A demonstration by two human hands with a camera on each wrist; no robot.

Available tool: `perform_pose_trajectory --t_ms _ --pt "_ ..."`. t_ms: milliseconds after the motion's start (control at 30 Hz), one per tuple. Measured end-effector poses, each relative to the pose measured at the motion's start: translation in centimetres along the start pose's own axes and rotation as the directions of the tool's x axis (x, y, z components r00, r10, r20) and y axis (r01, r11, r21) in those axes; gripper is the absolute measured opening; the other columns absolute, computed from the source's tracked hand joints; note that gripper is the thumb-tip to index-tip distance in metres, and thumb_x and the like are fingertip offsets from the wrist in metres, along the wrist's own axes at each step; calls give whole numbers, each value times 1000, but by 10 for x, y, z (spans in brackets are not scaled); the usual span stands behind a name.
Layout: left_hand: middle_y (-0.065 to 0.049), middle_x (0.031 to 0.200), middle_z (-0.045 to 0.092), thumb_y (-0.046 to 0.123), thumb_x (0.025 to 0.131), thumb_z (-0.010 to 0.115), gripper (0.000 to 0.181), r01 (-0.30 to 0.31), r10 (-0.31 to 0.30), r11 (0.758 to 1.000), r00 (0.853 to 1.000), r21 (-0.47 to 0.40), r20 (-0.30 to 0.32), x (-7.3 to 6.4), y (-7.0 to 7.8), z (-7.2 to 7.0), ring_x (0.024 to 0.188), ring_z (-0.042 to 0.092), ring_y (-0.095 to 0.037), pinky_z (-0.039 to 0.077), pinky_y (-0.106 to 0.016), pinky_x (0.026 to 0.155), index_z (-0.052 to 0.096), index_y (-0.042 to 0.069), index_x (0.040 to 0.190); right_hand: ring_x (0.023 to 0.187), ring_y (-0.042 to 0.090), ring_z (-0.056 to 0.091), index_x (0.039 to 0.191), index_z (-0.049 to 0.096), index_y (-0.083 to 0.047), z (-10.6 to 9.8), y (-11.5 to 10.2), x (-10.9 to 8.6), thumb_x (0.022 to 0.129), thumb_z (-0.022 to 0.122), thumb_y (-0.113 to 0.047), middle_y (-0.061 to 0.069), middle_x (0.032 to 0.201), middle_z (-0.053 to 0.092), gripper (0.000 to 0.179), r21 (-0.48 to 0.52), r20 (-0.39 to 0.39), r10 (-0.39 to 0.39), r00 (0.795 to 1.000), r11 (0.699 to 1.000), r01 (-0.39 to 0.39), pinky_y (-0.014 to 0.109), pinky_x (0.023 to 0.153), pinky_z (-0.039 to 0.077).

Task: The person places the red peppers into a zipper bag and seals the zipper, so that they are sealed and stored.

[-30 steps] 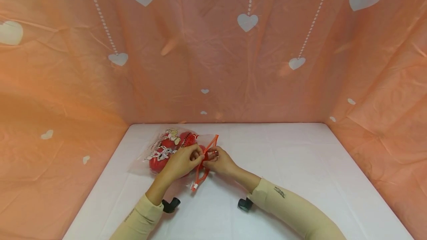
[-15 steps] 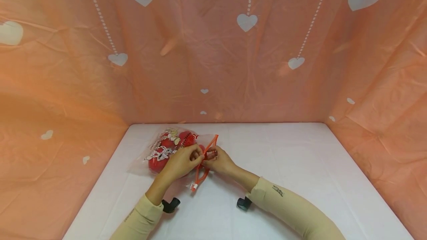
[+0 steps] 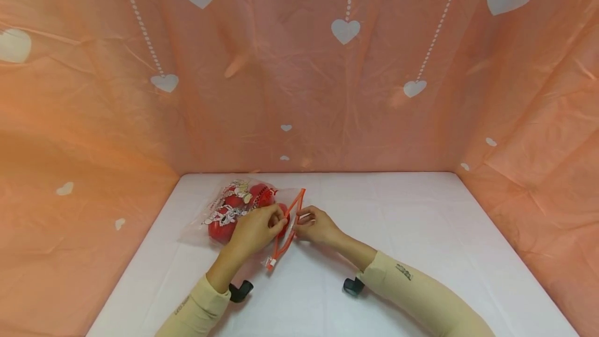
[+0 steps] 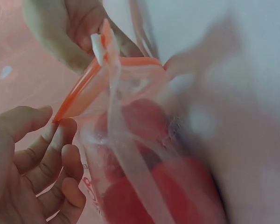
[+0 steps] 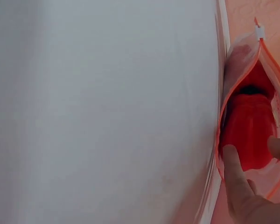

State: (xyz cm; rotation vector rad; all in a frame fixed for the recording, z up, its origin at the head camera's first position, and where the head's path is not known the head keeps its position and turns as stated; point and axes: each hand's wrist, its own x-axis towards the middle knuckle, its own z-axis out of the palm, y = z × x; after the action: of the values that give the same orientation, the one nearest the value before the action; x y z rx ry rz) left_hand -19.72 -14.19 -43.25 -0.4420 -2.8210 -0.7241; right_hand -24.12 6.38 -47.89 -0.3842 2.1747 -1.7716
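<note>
A clear slider zip bag (image 3: 198, 230) with an orange zip edge and printed cartoon figures lies at the table's back left. Several glossy red rounded things (image 4: 182, 186) show through it; their kind is unclear. My left hand (image 3: 255, 228) pinches the orange zip edge (image 4: 79, 91) between thumb and forefinger. The bag's mouth gapes toward my right hand (image 3: 320, 227). In the right wrist view, my forefinger and thumb stand apart before the mouth, with a lobed red thing (image 5: 252, 130) behind them inside. Whether my fingertips touch it is unclear.
The white slider (image 5: 260, 32) sits at the near end of the zip. Black wrist devices (image 3: 241, 291) show beside both sleeves. The white table (image 3: 398, 222) is backed by an orange curtain (image 3: 299, 92) printed with hearts.
My right hand has drawn back slightly right from the bag's mouth, and the near zip strip has shifted with the gap more visible. My left hand keeps its pinch almost unmoved.
</note>
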Motion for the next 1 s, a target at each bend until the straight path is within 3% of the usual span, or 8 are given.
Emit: perform_pose_trajectory --t_ms 133,333,567,800,1000 --pt "12 71 57 28 100 78 15 23 -22 1000 1000 9 -18 -5 0 -5 64 51 -8 44 -32 60 66 23 91 86 26 76 129 58 10 -1 -1 -5 97 74 -2 20 108 71 37 51 25 43 999 998 -44 37 76 64" --pt "10 71 56 28 100 78 15 63 -63 998 998 4 16 -15 -4 -11 64 50 -10 43 -32 60 67 21 92 76 25 76 126 61 10 -2 -4 -19 99 73 -5 22 102 75 33 -5 60 54 997 999 -54 34 69 62" --pt "14 73 59 26 98 80 14 80 -80 997 996 -5 41 -34 -10 -15 67 53 -6 46 -32 62 68 23 93 71 20 75 120 66 6 2 -2 -32 99 75 -10 20 96 76 28 -5 109 66 992 998 -66 30 66 60" --pt "17 72 58 26 98 80 12 47 -47 999 997 6 69 -55 -16 -19 67 51 -1 44 -27 62 69 25 93 71 18 74 118 67 8 9 3 -43 99 74 -10 19 93 75 27 44 189 69 979 996 -79 32 68 62" --pt "20 74 58 26 97 80 11 20 -21 1000 995 14 101 -66 -17 -20 68 51 3 44 -24 62 70 26 93 72 17 74 117 68 8 18 4 -50 100 74 -7 15 90 76 23 91 239 91 967 989 -115 35 73 64"
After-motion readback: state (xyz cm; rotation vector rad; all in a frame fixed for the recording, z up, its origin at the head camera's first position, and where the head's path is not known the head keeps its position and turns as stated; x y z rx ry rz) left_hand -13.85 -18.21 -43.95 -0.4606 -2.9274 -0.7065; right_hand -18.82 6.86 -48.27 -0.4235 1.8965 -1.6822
